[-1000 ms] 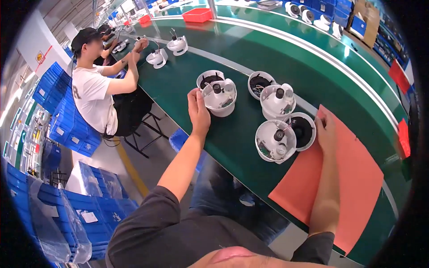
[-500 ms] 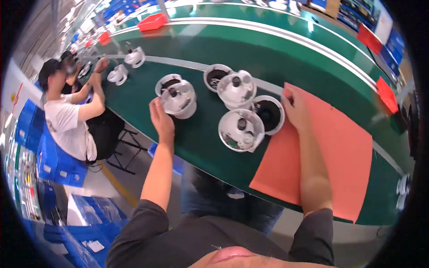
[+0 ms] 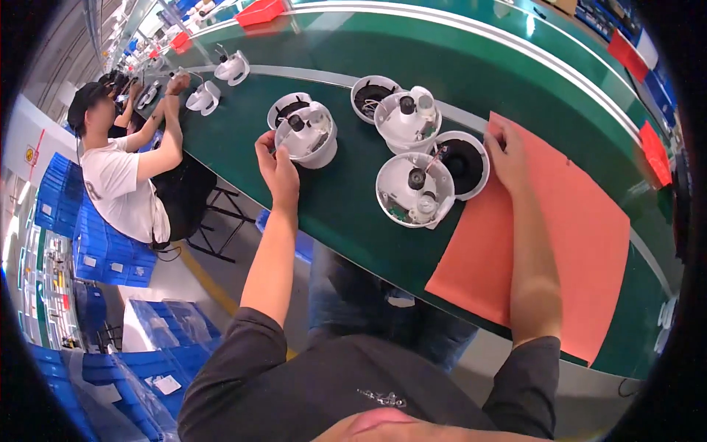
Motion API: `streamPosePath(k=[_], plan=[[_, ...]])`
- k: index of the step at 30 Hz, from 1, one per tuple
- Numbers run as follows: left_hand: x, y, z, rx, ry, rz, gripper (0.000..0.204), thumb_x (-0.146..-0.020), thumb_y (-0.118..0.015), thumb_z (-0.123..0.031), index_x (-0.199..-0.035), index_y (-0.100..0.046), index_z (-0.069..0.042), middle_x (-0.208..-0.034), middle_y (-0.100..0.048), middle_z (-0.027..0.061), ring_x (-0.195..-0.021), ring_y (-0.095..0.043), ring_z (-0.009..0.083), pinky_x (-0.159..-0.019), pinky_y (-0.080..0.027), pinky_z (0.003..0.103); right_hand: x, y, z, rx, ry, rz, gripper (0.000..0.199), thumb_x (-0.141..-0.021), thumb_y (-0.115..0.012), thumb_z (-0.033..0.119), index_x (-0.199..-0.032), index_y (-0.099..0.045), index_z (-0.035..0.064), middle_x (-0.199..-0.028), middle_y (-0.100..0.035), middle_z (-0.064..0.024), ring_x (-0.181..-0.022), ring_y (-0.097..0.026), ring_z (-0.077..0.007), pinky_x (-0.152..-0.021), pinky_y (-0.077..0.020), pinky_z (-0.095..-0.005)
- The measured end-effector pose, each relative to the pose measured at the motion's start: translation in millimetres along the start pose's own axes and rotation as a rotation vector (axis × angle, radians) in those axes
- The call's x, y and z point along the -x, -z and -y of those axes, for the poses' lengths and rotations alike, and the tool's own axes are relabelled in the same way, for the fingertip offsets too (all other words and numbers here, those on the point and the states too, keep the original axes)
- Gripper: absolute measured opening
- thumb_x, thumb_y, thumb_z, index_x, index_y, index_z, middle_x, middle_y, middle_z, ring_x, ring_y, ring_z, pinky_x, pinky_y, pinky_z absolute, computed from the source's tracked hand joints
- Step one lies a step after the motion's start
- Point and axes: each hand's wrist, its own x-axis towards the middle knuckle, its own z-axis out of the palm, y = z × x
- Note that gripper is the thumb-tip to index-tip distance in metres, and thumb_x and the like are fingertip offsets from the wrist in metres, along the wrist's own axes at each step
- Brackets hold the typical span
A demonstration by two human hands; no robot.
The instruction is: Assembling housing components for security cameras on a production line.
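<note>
My left hand (image 3: pixel 280 171) is at the left side of a white round plastic housing (image 3: pixel 318 152), its fingers and thumb apart. Whether it touches the housing I cannot tell. Inside that housing are a black lens-like cylinder and a clear part. Behind it sits a white ring-shaped cover (image 3: pixel 289 104) with a dark inside. My right hand (image 3: pixel 508 158), fingers loosely curved and apart, rests at the left edge of an orange sheet (image 3: pixel 582 221), beside a white cover with black lining (image 3: pixel 465 166). Two more white housings (image 3: pixel 416 190) with similar black cylinders stand left of this cover, near another dark-lined cover (image 3: pixel 374 97).
Everything stands on a long green table (image 3: pixel 346 228). Along its far side runs a pale rail, with red bins (image 3: pixel 259 11) beyond. To the left a co-worker in a white shirt (image 3: pixel 118 173) handles white parts (image 3: pixel 203 98). Blue crates (image 3: pixel 110 250) are stacked behind that person.
The whole view has shifted, so the table and parts appear higher and farther right. Both hands stay beside the same parts; the left thumb now shows more clearly near the housing's rim.
</note>
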Motion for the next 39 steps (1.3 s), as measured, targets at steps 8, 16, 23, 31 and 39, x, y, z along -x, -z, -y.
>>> streamPosePath(k=[8, 16, 23, 31, 39], plan=[[-1, -2, -2, 0.031, -0.028, -0.068, 0.022, -0.1, -0.039, -0.013, -0.111, -0.052, -0.001, -0.104, -0.054, 0.0066, -0.099, -0.049, 0.0155, -0.093, -0.039, 0.029, 0, -3, -10, -0.052, 0.036, -0.035, 0.034, -0.094, -0.062, 0.014, -0.127, -0.058, 0.0066, -0.08, -0.054, -0.001, -0.073, -0.05, -0.0111, -0.066, -0.0433, -0.0271], [-5, 5, 12, -0.062, -0.081, -0.076, 0.029, -0.103, -0.036, -0.02, -0.101, -0.057, 0.0, -0.099, -0.059, 0.0089, -0.098, -0.053, 0.0184, -0.093, -0.039, 0.03, -3, -4, -15, -0.008, 0.066, -0.031, 0.039, -0.095, -0.059, 0.011, -0.134, -0.055, 0.0083, -0.08, -0.055, -0.0002, -0.074, -0.05, -0.0091, -0.068, -0.0447, -0.0251], [-4, 2, 9, -0.008, -0.052, -0.1, 0.03, -0.103, -0.035, -0.02, -0.101, -0.058, 0.0, -0.099, -0.059, 0.008, -0.096, -0.053, 0.0178, -0.092, -0.04, 0.03, -1, -2, -8, -0.003, 0.044, 0.002, 0.039, -0.096, -0.059, 0.013, -0.134, -0.055, 0.0066, -0.082, -0.057, -0.0011, -0.075, -0.053, -0.01, -0.069, -0.0459, -0.0261], [-5, 0, 6, -0.02, -0.054, -0.099, 0.03, -0.104, -0.036, -0.021, -0.101, -0.057, 0.0, -0.098, -0.059, 0.0071, -0.096, -0.052, 0.0163, -0.091, -0.04, 0.029, -2, -1, -8, 0.003, 0.027, 0.003, 0.038, -0.096, -0.059, 0.015, -0.133, -0.055, 0.0042, -0.084, -0.057, -0.001, -0.078, -0.052, -0.0092, -0.071, -0.0454, -0.0252], [-5, 0, 5, -0.057, -0.072, -0.11, 0.033, -0.104, -0.036, -0.022, -0.103, -0.06, 0.001, -0.1, -0.062, 0.0088, -0.097, -0.054, 0.0173, -0.091, -0.041, 0.03, 0, 2, 0, 0.006, -0.008, 0.008, 0.038, -0.095, -0.06, 0.014, -0.132, -0.055, 0.0056, -0.084, -0.057, -0.0015, -0.077, -0.053, -0.01, -0.071, -0.0458, -0.0256]])
